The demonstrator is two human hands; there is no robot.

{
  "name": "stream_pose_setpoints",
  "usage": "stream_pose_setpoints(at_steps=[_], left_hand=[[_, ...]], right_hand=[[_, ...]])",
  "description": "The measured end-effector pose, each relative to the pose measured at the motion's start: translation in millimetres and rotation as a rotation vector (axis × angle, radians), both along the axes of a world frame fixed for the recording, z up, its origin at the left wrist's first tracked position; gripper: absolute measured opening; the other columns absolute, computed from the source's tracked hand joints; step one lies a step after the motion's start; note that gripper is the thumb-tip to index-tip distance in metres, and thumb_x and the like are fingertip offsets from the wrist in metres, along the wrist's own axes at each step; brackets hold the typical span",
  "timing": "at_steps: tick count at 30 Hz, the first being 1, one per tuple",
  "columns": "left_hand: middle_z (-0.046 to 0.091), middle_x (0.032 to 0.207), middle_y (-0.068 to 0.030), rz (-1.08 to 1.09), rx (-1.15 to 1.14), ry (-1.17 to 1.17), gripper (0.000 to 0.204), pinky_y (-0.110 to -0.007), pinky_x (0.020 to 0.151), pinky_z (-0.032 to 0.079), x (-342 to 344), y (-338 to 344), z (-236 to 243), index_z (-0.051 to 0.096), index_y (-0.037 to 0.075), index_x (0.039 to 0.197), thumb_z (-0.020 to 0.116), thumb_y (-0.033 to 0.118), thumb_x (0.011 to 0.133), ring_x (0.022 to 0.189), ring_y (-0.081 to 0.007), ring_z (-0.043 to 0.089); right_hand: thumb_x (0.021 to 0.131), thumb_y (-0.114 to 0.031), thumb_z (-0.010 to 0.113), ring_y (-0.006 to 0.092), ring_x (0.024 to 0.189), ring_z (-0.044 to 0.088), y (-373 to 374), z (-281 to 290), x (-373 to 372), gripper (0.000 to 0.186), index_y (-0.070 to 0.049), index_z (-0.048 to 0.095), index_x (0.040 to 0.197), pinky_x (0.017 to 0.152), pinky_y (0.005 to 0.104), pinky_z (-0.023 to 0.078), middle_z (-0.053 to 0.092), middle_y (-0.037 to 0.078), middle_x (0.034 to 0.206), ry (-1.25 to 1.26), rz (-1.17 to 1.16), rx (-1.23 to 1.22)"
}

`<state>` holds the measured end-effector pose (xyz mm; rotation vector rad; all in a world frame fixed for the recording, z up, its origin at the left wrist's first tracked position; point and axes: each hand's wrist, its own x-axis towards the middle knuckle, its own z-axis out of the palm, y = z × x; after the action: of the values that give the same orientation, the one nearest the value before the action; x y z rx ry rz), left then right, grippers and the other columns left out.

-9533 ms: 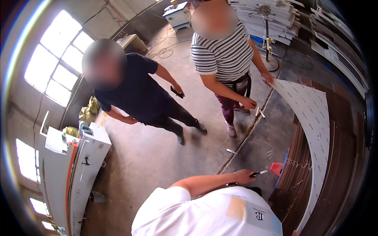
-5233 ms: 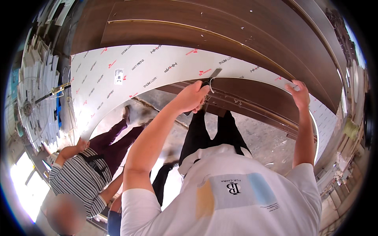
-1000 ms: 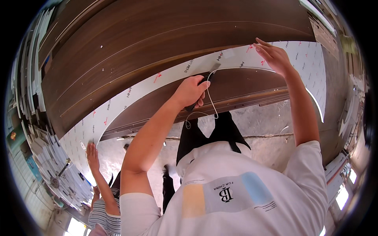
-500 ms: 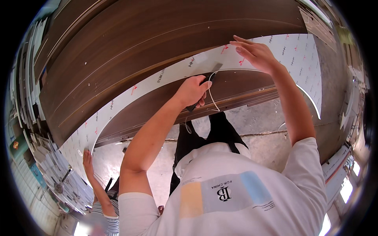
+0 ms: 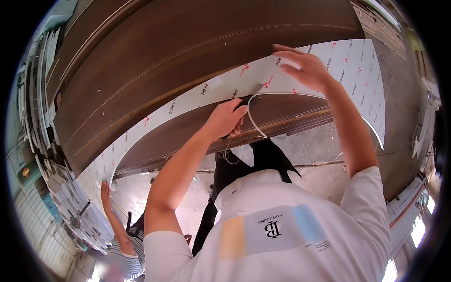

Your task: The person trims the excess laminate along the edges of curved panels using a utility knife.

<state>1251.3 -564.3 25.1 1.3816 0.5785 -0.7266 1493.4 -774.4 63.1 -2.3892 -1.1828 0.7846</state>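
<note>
my left grip (image 5: pixel 226 119): clamped on black-handled tool (image 5: pixel 244 100) | my right grip (image 5: pixel 307 70): spread over white sheet (image 5: pixel 354 75) | thin strip (image 5: pixel 254 122): longer than earlier

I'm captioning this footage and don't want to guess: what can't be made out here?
Head view:
Middle of the tool's black handle: covered by the left hand.
Whether the right hand touches the white panel: blurred.
Part of the co-worker's striped shirt: behind the white sleeve.

Workshop: stacked brown panels (image 5: pixel 188 42), piled pale strips (image 5: pixel 70 204), concrete floor (image 5: pixel 319 146).
</note>
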Motion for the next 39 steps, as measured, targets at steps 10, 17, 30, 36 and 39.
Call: stream_pose_setpoints(at_steps=[10,17,30,36,39], left_hand=[[0.06,0.074,-0.0021,0.092,-0.001,-0.009,0.023,-0.027,0.048,0.05,-6.7,-8.1,3.1,0.059,0.005,0.101,0.055,0.026,0.109,0.055,-0.0099,0.06],[0.059,0.074,-0.0024,0.005,-0.055,0.015,0.023,-0.028,0.048,0.049,5.4,-3.4,-4.8,0.057,0.004,0.1,0.055,0.025,0.108,0.054,-0.0114,0.059],[0.059,0.072,-0.0041,-0.073,-0.122,-0.01,0.022,-0.029,0.047,0.048,41.9,-49.6,-6.7,0.056,0.002,0.101,0.055,0.023,0.108,0.054,-0.012,0.059],[0.059,0.072,-0.0038,-0.097,-0.146,-0.013,0.022,-0.029,0.047,0.048,67.3,-86.1,-3.9,0.056,0.002,0.102,0.055,0.023,0.108,0.053,-0.0119,0.059],[0.059,0.071,-0.0034,-0.162,-0.102,-0.004,0.021,-0.028,0.047,0.048,80.1,-106.1,-3.1,0.057,0.003,0.101,0.055,0.023,0.108,0.054,-0.0117,0.059]], right_hand=[[0.081,-0.042,0.083,0.0276,0.148,0.045,-263.7,-18.0,105.4,0.086,-0.024,0.047,0.157,0.118,0.0403,0.042,0.036,0.0,0.169,-0.333,-0.392,-0.389],[0.072,-0.031,0.087,0.028,0.15,0.042,-263.9,-22.5,111.9,0.099,-0.028,0.042,0.16,0.121,0.0417,0.039,0.03,-0.003,0.171,-0.255,-0.436,-0.393],[0.072,-0.038,0.084,0.0272,0.148,0.045,-261.8,-15.7,105.9,0.098,-0.032,0.042,0.16,0.12,0.0413,0.04,0.027,-0.006,0.172,-0.263,-0.478,-0.426],[0.071,-0.04,0.085,0.0261,0.147,0.047,-259.2,-13.8,105.5,0.099,-0.035,0.042,0.16,0.119,0.0405,0.041,0.028,-0.009,0.172,-0.259,-0.485,-0.451],[0.072,-0.04,0.087,0.0258,0.146,0.048,-261.0,-14.2,105.3,0.099,-0.036,0.042,0.16,0.119,0.0404,0.042,0.029,-0.01,0.171,-0.26,-0.487,-0.447]])
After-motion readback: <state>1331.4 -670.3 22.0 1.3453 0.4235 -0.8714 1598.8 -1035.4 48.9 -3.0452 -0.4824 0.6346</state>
